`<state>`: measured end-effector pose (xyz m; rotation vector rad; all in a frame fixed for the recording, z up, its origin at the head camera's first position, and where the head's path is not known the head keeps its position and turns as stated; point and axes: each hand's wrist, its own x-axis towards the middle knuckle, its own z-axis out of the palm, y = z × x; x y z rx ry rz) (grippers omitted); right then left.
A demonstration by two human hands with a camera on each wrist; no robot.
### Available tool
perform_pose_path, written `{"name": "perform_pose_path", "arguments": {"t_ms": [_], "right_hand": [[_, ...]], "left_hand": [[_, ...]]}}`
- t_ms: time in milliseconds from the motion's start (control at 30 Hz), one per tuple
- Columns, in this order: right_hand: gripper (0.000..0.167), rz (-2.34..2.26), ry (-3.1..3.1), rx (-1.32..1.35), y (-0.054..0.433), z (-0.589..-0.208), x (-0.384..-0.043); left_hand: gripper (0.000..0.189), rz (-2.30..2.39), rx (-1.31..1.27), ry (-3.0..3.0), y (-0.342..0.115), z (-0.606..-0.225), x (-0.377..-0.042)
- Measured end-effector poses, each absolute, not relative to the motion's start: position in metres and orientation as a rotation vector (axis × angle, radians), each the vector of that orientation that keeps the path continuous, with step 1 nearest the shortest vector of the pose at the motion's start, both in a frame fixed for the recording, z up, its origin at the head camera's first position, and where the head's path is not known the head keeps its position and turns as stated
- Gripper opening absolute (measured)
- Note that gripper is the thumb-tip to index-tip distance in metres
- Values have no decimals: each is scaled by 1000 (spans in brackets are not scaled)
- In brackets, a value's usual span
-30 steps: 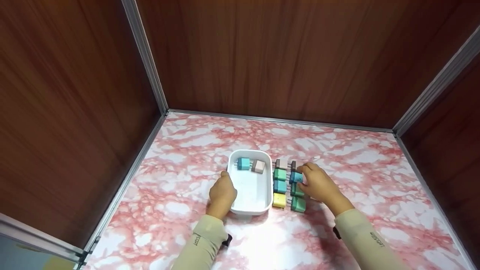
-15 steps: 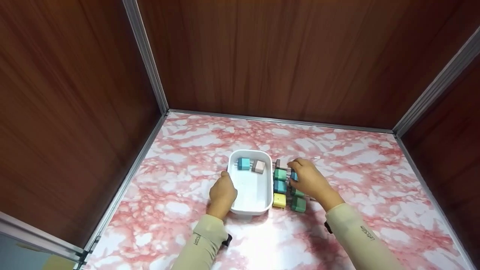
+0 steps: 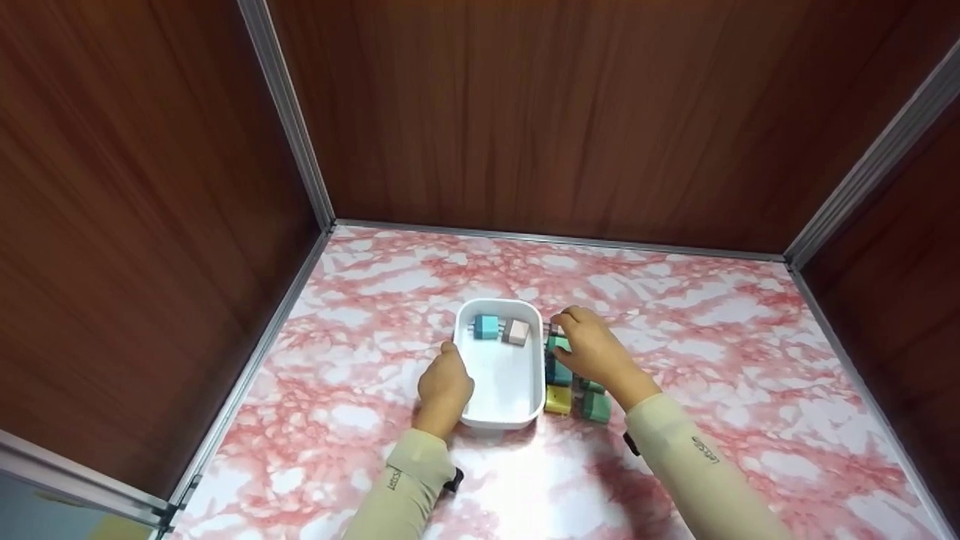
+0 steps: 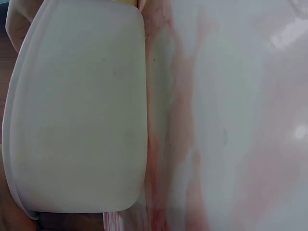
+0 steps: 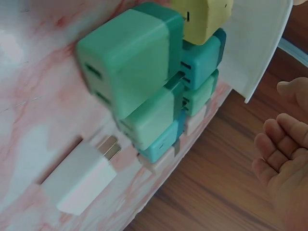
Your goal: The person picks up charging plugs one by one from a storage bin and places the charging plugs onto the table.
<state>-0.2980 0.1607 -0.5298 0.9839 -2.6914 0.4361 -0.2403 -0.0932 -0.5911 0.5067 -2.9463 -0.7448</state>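
A white plastic tub (image 3: pixel 501 386) holds a blue wall charger (image 3: pixel 486 327) and a pale pink wall charger (image 3: pixel 515 331) at its far end. My left hand (image 3: pixel 445 386) grips the tub's left side, thumb on the rim. Just right of the tub, my right hand (image 3: pixel 596 351) hovers over two columns of wall chargers and hides several. Nothing shows between its thumb and fingers in the right wrist view. There, a large green charger (image 5: pixel 130 57), a yellow charger (image 5: pixel 204 21), a teal charger (image 5: pixel 199 62) and others stand close together.
A white charger (image 5: pixel 82 178) with prongs lies apart, beside the columns, in the right wrist view. Dark wood-grain panels (image 3: pixel 525 120) with metal framing enclose the pink marbled tabletop (image 3: pixel 390 300) at the back and sides.
My right hand has moved left, from the right column of chargers to the far end of the column beside the tub. The left hand and the tub have stayed in place.
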Motion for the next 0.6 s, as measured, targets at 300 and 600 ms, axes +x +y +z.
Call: {"name": "perform_pose_path", "arguments": {"t_ms": [300, 600], "right_hand": [[43, 453, -2758, 959, 145, -529, -300], [45, 457, -2791, 990, 125, -533, -300]], "left_hand": [[53, -724, 496, -2979, -93, -590, -240], [47, -720, 493, -2952, -93, -590, -239]]}}
